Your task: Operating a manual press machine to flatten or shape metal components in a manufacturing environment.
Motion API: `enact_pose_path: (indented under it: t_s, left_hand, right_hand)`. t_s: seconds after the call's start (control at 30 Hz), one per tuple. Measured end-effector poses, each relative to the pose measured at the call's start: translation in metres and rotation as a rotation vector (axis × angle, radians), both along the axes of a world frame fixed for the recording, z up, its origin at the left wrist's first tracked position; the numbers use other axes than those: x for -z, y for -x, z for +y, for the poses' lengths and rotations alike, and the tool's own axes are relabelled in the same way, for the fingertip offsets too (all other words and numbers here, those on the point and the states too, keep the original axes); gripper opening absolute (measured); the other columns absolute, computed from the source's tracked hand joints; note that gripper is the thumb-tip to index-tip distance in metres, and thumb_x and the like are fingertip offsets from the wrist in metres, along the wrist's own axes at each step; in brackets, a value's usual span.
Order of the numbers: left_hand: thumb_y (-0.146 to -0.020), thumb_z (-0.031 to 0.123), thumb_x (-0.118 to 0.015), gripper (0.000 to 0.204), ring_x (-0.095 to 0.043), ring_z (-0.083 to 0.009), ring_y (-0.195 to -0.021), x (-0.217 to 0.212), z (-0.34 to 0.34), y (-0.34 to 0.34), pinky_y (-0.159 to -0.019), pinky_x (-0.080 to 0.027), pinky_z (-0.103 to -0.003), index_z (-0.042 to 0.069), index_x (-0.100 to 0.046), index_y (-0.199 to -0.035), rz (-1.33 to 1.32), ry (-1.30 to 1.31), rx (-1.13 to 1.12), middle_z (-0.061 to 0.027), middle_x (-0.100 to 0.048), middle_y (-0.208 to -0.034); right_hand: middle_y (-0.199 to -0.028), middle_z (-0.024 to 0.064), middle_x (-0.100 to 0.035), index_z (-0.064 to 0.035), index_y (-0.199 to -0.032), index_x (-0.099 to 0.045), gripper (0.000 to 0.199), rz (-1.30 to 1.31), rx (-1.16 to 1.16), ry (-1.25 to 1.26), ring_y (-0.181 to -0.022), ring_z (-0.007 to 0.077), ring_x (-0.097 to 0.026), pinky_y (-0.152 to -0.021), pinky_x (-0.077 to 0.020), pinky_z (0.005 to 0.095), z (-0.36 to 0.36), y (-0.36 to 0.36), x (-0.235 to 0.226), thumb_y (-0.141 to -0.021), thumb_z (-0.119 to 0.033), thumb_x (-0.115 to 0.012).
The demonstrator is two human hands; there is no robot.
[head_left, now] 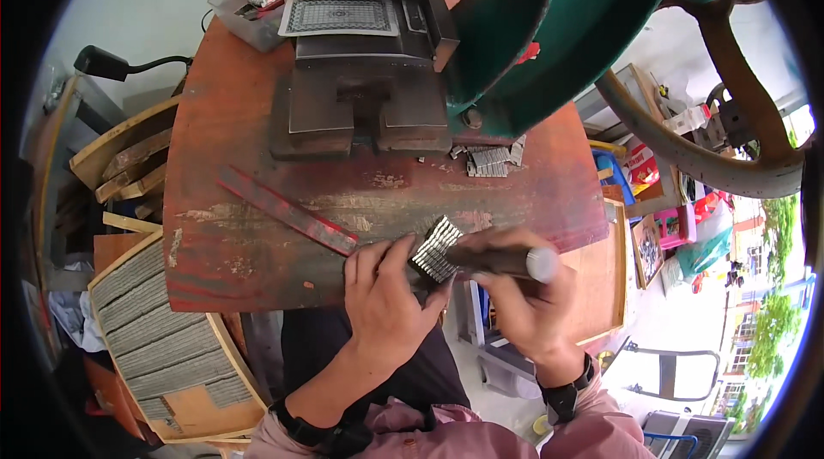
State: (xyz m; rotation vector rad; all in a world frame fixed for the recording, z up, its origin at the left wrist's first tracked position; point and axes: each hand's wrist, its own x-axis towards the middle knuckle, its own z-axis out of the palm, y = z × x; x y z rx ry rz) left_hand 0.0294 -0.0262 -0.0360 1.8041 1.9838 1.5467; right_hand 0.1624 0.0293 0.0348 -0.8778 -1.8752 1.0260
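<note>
My left hand (384, 296) pinches a row of small thin metal pieces (435, 249) standing on edge at the near rim of the worn red table (257, 236). My right hand (524, 300) grips a dark cylindrical tool with a pale round end (506, 262), its tip pressed against the same row. Both hands touch at the row, over my lap.
A flat red bar (287, 211) lies diagonally to the left. A press die block (360, 73) with a patterned metal sheet (339, 15) stands at the back under a green machine frame (532, 21). Loose metal pieces (491, 160) lie beside it. A wooden tray of stacked grey pieces (163, 339) sits lower left.
</note>
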Motion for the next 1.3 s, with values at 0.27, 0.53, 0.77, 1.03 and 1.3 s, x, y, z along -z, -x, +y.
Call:
enact_pose_path:
  t_s: [0.27,0.53,0.77,1.03,1.3]
  left_hand:
    - [-0.054,0.013,-0.083,0.073,-0.053,-0.0316,-0.089,0.003,0.002,0.0,-0.079,-0.042,-0.043,0.001,-0.048,-0.116,-0.002,0.006,-0.019,-0.014,-0.056,-0.099]
    - [-0.054,0.014,-0.083,0.077,-0.051,-0.0311,-0.093,0.001,-0.001,-0.001,-0.083,-0.041,-0.043,0.0,-0.045,-0.12,-0.01,0.021,-0.019,-0.0129,-0.055,-0.102]
    - [-0.057,0.016,-0.083,0.081,-0.05,-0.0305,-0.098,-0.003,-0.002,-0.002,-0.086,-0.039,-0.043,-0.002,-0.04,-0.124,0.019,0.078,-0.047,-0.0092,-0.059,-0.102]
    - [-0.059,0.016,-0.082,0.08,-0.05,-0.0302,-0.097,-0.003,-0.003,0.0,-0.086,-0.039,-0.043,-0.002,-0.039,-0.124,0.019,0.075,-0.044,-0.0095,-0.06,-0.103]
    - [-0.059,0.014,-0.081,0.078,-0.05,-0.0327,-0.097,-0.002,-0.003,-0.003,-0.086,-0.039,-0.044,-0.001,-0.039,-0.123,-0.007,0.07,-0.046,-0.0109,-0.06,-0.103]
  right_hand:
    - [-0.099,0.0178,-0.066,0.0059,-0.101,-0.058,0.028,-0.184,-0.082,-0.085,-0.091,0.0247,-0.066,-0.078,-0.0521,0.029,-0.001,-0.002,-0.005,-0.075,0.009,-0.066]
    - [-0.095,0.0142,-0.067,0.003,-0.105,-0.059,0.029,-0.096,-0.116,-0.121,-0.083,0.0184,-0.068,-0.072,-0.054,0.0287,-0.007,0.004,0.004,-0.077,0.005,-0.068]
    - [-0.097,0.0142,-0.067,0.0023,-0.104,-0.06,0.025,-0.123,-0.121,-0.166,-0.082,0.0202,-0.068,-0.071,-0.0528,0.0271,0.0,0.013,-0.001,-0.08,0.003,-0.066]
    - [-0.095,0.0156,-0.066,0.0035,-0.105,-0.057,0.026,-0.015,-0.09,-0.119,-0.087,0.0216,-0.067,-0.075,-0.0525,0.0295,-0.008,0.018,-0.012,-0.08,0.006,-0.062]
    - [-0.093,0.0126,-0.068,0.0024,-0.106,-0.06,0.03,0.022,-0.086,-0.165,-0.082,0.0195,-0.068,-0.071,-0.0525,0.0258,-0.004,0.013,-0.016,-0.077,0.003,-0.069]
